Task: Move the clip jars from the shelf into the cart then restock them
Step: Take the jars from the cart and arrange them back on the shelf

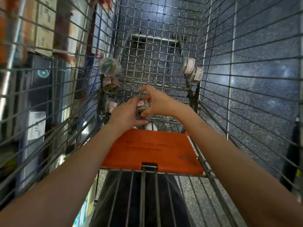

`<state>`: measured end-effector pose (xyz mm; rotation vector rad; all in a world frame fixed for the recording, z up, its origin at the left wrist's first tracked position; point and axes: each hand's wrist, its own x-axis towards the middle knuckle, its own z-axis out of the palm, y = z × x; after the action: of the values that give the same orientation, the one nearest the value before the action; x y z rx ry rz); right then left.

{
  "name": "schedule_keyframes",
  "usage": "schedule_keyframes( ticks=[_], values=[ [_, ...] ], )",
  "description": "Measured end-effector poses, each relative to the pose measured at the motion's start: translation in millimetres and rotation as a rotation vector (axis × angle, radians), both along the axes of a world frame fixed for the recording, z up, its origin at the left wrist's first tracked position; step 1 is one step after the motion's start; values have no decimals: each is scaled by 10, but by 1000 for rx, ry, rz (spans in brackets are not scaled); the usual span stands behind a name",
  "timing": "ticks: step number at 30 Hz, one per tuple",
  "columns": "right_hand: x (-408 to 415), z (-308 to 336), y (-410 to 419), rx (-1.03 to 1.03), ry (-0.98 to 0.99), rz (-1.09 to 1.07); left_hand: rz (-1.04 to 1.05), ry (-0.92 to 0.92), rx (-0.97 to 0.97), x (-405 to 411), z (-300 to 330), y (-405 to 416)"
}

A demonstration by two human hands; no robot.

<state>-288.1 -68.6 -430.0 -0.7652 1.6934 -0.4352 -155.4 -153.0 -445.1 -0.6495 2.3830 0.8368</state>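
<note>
Both bare arms reach down into a wire cart point(218, 76) seen from above. The left hand point(126, 114) and right hand point(157, 102) meet around 1 clear jar point(142, 107) with a red-and-white label, fingers curled on its sides, low in the near end of the basket. Just left of it lies another jar point(111, 106). Farther along the left wall sit 2 jars of coloured clips point(110, 66), 1 behind the other. Against the right wall, 2 grey-lidded jars point(191, 68) lie touching. An orange flap point(152, 151) lies near the hands. Blurred shelf stock point(41, 25) shows through the left mesh; speckled dark floor point(262, 63) lies below.
</note>
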Motion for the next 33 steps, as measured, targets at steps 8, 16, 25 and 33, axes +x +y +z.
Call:
schedule_keyframes(
  ticks=[8,16,25,33],
  values=[
    [-19,-43,30,-30,-16,-87,-23,-26,-91,52,-74,29],
    [-505,-151,252,31,263,-224,55,-47,-87,50,-90,-33],
    [-987,-303,312,28,602,-303,127,-39,-81,-3,-48,-98],
    [-1170,-394,301,55,642,-282,157,-49,-78,-66,-14,-119]
  ],
)
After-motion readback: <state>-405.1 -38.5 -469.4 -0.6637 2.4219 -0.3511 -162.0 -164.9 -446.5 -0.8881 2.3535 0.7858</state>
